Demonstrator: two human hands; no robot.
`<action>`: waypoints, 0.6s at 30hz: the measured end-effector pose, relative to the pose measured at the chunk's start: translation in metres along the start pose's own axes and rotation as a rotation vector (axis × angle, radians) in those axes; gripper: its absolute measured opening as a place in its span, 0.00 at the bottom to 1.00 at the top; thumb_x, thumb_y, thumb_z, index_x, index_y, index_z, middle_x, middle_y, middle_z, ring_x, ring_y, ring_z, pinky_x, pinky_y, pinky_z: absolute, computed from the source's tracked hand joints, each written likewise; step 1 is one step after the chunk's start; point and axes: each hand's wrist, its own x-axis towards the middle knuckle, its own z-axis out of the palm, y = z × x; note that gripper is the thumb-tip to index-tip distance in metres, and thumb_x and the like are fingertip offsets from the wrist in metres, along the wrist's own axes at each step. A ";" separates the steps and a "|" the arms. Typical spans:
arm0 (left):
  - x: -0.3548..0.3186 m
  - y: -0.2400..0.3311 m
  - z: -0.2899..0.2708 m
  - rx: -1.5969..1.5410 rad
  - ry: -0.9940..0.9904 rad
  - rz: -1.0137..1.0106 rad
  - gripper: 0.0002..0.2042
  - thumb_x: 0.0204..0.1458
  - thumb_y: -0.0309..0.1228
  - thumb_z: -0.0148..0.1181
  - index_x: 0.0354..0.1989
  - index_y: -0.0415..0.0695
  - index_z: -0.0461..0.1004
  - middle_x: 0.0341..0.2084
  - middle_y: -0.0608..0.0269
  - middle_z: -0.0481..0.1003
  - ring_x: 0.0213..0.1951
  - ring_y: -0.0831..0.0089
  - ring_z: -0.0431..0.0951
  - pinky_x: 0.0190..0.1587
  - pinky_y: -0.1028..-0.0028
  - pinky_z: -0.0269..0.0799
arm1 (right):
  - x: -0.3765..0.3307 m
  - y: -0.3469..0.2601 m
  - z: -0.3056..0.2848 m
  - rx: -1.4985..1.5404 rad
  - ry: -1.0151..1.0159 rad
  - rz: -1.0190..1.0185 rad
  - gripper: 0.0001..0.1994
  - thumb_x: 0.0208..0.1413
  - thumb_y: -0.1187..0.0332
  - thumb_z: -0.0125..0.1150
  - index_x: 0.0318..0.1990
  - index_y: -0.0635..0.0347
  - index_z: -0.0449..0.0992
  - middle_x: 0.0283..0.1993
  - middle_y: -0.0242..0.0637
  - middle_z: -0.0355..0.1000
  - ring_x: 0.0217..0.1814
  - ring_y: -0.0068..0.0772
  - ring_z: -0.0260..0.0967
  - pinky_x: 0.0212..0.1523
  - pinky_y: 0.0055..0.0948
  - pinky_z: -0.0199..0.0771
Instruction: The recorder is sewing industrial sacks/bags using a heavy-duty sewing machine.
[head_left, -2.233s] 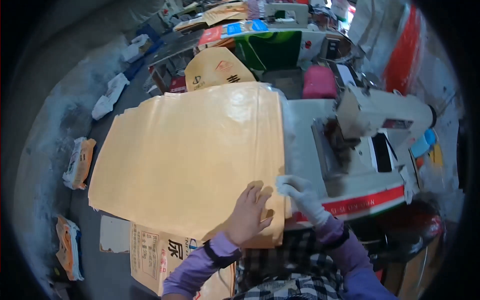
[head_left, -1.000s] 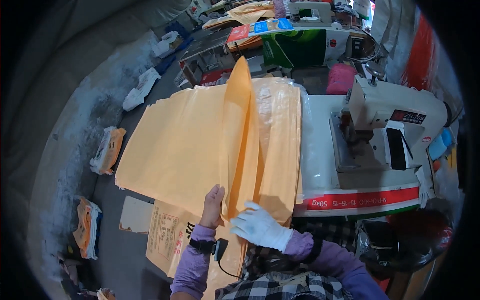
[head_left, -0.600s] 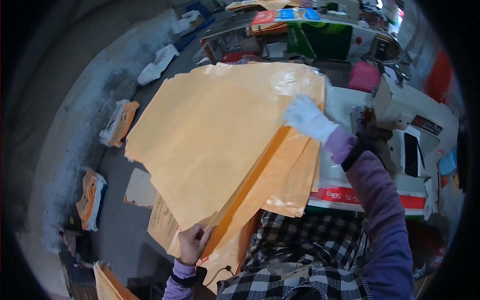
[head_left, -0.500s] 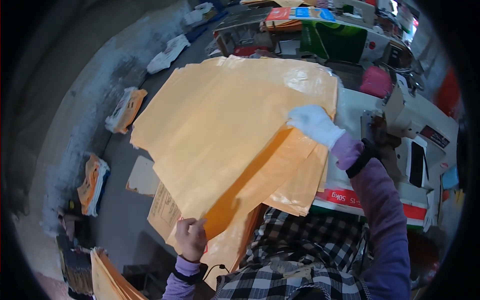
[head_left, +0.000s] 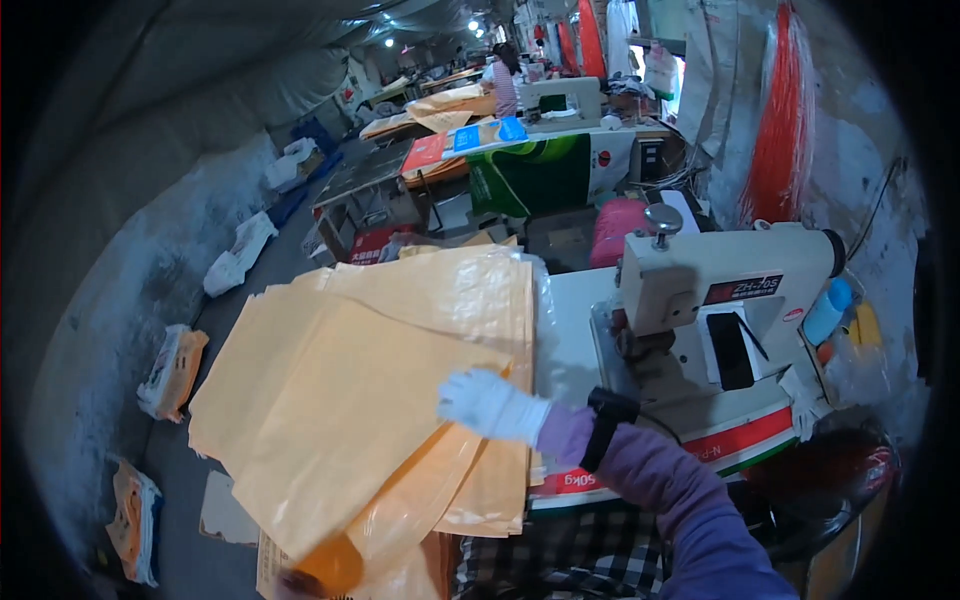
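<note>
We record 1 view only, from the left of 2 fisheye cameras worn on the person's head, looking steeply down and forward over a sewing table [head_left: 575, 330], so no second view shares any of the scene. The lens sits close above the right hand [head_left: 490, 403] and the stack of orange sacks [head_left: 370, 400], with the sewing machine [head_left: 720, 300] just right of centre. Straight edges bow toward the dark rim, and the workshop aisle recedes at the top.

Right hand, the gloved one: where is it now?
In the head view the right hand lies centre frame on the yellow sack stack, left of the white sewing machine.
</note>
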 end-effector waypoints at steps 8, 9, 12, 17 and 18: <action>0.325 0.232 0.203 0.247 -0.705 0.784 0.14 0.62 0.40 0.51 0.46 0.44 0.75 0.40 0.65 0.77 0.40 0.78 0.74 0.46 0.76 0.70 | -0.028 -0.172 -0.036 0.400 0.259 0.299 0.34 0.53 0.76 0.46 0.70 0.43 0.56 0.29 0.42 0.65 0.27 0.44 0.68 0.29 0.42 0.70; 0.332 0.198 0.283 0.682 -0.727 1.158 0.17 0.65 0.36 0.44 0.56 0.42 0.69 0.50 0.62 0.72 0.51 0.73 0.69 0.56 0.74 0.63 | -0.054 -0.167 -0.035 0.457 0.178 0.515 0.28 0.56 0.76 0.46 0.67 0.57 0.62 0.56 0.49 0.72 0.56 0.42 0.72 0.59 0.35 0.68; 0.220 0.028 0.476 0.496 -1.159 0.895 0.26 0.60 0.29 0.52 0.66 0.38 0.57 0.62 0.52 0.64 0.64 0.62 0.63 0.65 0.71 0.58 | -0.172 -0.151 -0.050 0.590 0.342 1.141 0.17 0.63 0.74 0.48 0.58 0.66 0.71 0.48 0.47 0.77 0.45 0.36 0.77 0.47 0.29 0.76; 0.104 -0.109 0.530 0.757 -1.366 1.079 0.32 0.55 0.22 0.43 0.71 0.52 0.49 0.63 0.42 0.61 0.66 0.53 0.59 0.67 0.68 0.54 | -0.265 -0.202 -0.072 0.491 0.541 1.499 0.17 0.60 0.75 0.51 0.56 0.58 0.74 0.40 0.50 0.77 0.41 0.28 0.77 0.42 0.26 0.73; 0.129 -0.126 0.519 0.896 -1.310 1.215 0.33 0.57 0.23 0.43 0.72 0.57 0.47 0.63 0.41 0.61 0.64 0.49 0.62 0.66 0.65 0.57 | -0.253 -0.208 -0.074 0.556 0.556 1.503 0.17 0.60 0.74 0.52 0.56 0.56 0.74 0.40 0.48 0.78 0.40 0.29 0.77 0.42 0.25 0.73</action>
